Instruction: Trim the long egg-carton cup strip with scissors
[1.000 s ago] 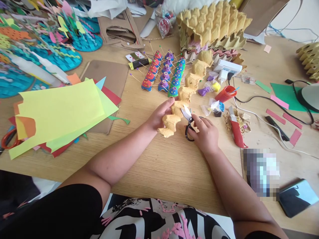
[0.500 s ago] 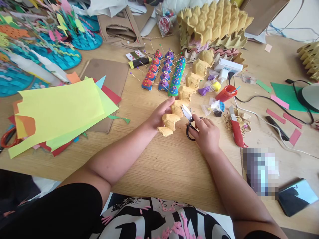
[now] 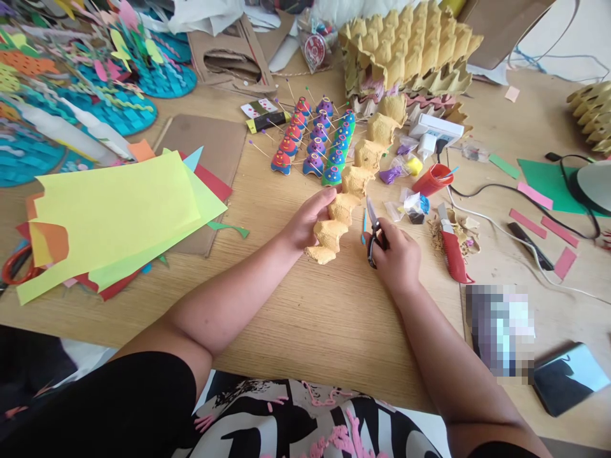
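Observation:
Held in my left hand (image 3: 310, 219) is a long yellowish strip cut from an egg carton (image 3: 356, 182), its bumps running away from me toward the stacked trays. The thumb lies along its left side and the other fingers are partly hidden beneath it. My right hand (image 3: 398, 254) grips black-handled scissors (image 3: 375, 230), blades pointing up and away, just right of the strip and apart from it. A thin blue stick (image 3: 365, 224) lies between the scissors and the strip. Beyond my left hand stand painted egg-carton caterpillars (image 3: 315, 137) in red, purple and blue-green, with pins and sticks poking out.
Egg trays (image 3: 405, 48) are stacked at the back. Coloured paper sheets (image 3: 114, 216) lie at left on cardboard (image 3: 210, 146). To the right are a red cup (image 3: 432, 180), a red-handled knife (image 3: 453, 251), a power strip (image 3: 436, 127) with cables, and a phone (image 3: 570, 378).
The scissors have moved right, away from the strip, and their blades have come closer together. The blue stick now shows more fully. My left hand has barely shifted with the strip.

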Tool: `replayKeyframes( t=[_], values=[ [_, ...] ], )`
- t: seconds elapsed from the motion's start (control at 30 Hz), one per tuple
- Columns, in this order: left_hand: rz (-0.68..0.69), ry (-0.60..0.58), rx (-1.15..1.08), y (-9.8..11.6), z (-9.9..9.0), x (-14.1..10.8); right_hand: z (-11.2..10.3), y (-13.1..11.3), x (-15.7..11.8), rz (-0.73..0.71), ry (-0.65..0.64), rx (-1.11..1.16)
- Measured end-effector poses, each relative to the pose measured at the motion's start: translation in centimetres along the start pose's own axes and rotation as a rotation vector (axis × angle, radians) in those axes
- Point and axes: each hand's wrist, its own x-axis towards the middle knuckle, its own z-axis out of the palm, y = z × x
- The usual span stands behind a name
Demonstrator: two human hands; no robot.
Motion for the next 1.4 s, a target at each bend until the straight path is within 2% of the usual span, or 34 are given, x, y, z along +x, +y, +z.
replayKeyframes(
  t=[0.1, 0.33, 0.5, 0.67, 0.8, 1.03, 1.17, 1.33, 1.4],
  values=[
    [0.026, 0.01, 0.024, -0.15, 0.0, -0.07, -0.01, -0.16, 0.04, 0.06, 0.005, 0.063],
    [0.036, -0.006, 0.114, -0.23, -0.12, -0.01, -0.19, -0.66, 0.15, -0.132, -0.02, -0.037],
    [0.09, -0.068, 0.109, -0.34, -0.26, -0.02, -0.04, -0.34, 0.13, -0.153, -0.007, -0.067],
    [0.07, -0.021, 0.122, -0.33, -0.17, -0.06, -0.19, -0.15, 0.08, -0.16, -0.024, -0.133],
    [0.062, -0.044, 0.077, -0.31, -0.15, -0.03, -0.34, -0.33, 0.13, -0.182, 0.003, -0.214],
    [0.043, -0.035, 0.07, -0.3, -0.2, 0.18, -0.55, -0.66, 0.25, -0.163, -0.004, -0.24],
    [0.045, -0.025, 0.069, -0.36, -0.24, 0.2, -0.35, -0.48, 0.12, -0.138, 0.004, -0.165],
    [0.018, 0.008, 0.063, -0.29, -0.32, 0.14, 0.0, -0.31, -0.03, 0.027, 0.046, 0.019],
    [0.006, 0.023, 0.06, -0.28, -0.38, 0.18, -0.02, -0.45, 0.0, 0.044, 0.032, 0.05]
  ],
)
